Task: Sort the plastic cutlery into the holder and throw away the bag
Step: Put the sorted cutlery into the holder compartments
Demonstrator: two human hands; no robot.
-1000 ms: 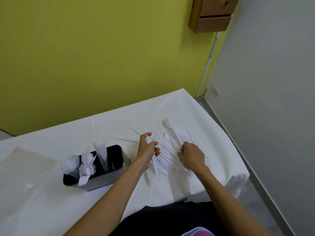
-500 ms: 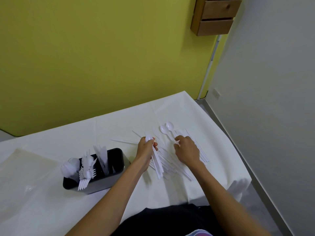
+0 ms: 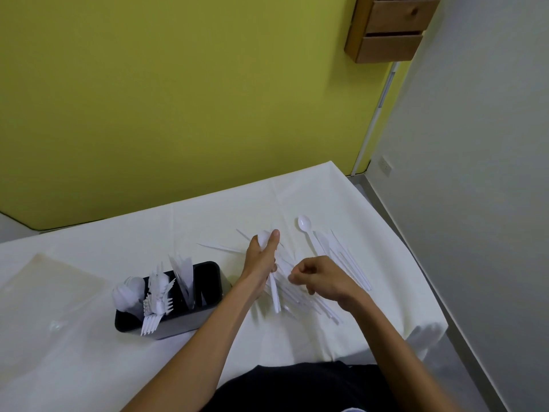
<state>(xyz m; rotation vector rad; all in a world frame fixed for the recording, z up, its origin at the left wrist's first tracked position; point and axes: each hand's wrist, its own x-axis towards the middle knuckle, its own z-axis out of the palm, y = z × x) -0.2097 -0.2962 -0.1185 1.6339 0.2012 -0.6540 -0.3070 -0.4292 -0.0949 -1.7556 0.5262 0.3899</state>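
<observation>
Our left hand point(image 3: 261, 263) is gripping a bundle of white plastic spoons point(image 3: 275, 295), bowls mostly hidden. Our right hand point(image 3: 323, 278) is hovering curled over scattered white plastic cutlery point(image 3: 350, 263) beside the black oblong holder point(image 3: 190, 319); whether it is pinching anything, we cannot tell.

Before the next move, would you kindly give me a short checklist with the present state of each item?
1. Left hand grips its bundle of white plastic cutlery: ok.
2. Right hand free: cannot tell, fingers curled.
3. Black rectangular holder upright, left of the hands: ok.
4. Room among the white spoons at its left end: cannot tell.
5. Loose white cutlery pile cleared off the white tablecloth: not ok, many pieces lie there.
</observation>
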